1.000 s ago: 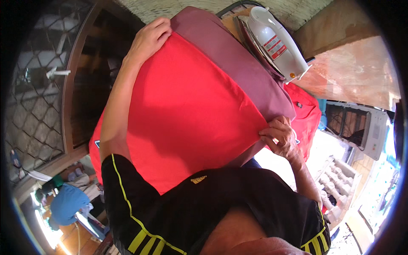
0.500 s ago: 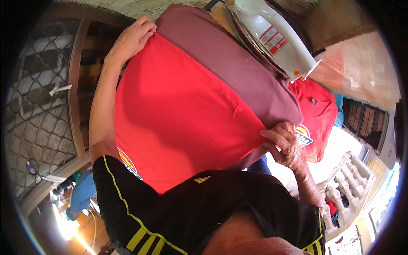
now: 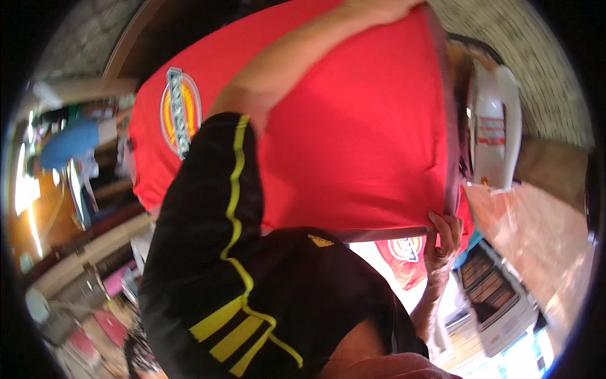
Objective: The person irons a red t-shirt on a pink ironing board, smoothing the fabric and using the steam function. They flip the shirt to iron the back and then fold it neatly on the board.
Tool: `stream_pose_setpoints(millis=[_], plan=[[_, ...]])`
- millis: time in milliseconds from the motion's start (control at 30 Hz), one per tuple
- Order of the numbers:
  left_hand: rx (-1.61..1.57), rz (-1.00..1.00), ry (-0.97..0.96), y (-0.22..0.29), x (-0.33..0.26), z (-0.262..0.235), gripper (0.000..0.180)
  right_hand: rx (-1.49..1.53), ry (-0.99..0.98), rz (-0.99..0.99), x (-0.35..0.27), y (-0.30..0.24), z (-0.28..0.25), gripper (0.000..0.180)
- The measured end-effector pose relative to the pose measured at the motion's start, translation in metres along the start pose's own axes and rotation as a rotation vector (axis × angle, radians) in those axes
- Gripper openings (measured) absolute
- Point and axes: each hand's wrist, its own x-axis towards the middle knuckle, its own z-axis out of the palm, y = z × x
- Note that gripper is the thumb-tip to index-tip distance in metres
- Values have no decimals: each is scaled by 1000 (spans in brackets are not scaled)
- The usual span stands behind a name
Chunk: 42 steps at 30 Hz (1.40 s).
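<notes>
A red T-shirt [image 3: 360, 132] with a round yellow-and-white printed badge lies spread over a board covered in maroon cloth [image 3: 451, 126]. My left hand [image 3: 385, 9] reaches to the far end of the shirt's straight edge and grips it; the upper frame border cuts part of this hand off. At the near corner of the same edge, my right hand [image 3: 445, 237] pinches the red fabric, thumb and fingers closed. Beyond that edge, on the right, a white electric iron [image 3: 495, 129] stands beside the board.
Another red shirt [image 3: 404, 268] with a similar badge lies below the board's near right corner. A dark rack with a pale frame [image 3: 499, 297] is at lower right. Away to the left, a person in a blue top [image 3: 69, 144] is near cluttered shelving.
The red shirt has been pulled further over the board, leaving only a narrow maroon strip. My left hand has reached farther away and rightward. The whole view has turned, shifting the iron right.
</notes>
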Motion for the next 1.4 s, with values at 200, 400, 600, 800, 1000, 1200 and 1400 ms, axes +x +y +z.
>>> stream_pose_setpoints(millis=[200, 400, 600, 800, 1000, 1200, 1400], plan=[[-234, -228, 172, 27, -69, -2, 34, -137, -94, -161, 34, -20, -22, 30], [134, -462, 94, 85, -263, -89, 70, -246, -165, -454, 86, -57, 50, 49], [320, -915, 23, 92, -448, -188, 56, -405, -145, -533, 88, -54, 72, 59], [709, -1279, 387, 46, -612, -264, 54, -389, -137, -529, 90, -48, 76, 55], [512, -1612, 366, 15, -649, -280, 65, -450, -143, -543, 95, -45, 75, 56], [-56, -1460, 493, -3, -697, -293, 42, -492, -162, -532, 91, -53, 73, 57], [282, -1424, 185, -11, -693, -312, 45, -517, -128, -552, 83, -53, 76, 58]])
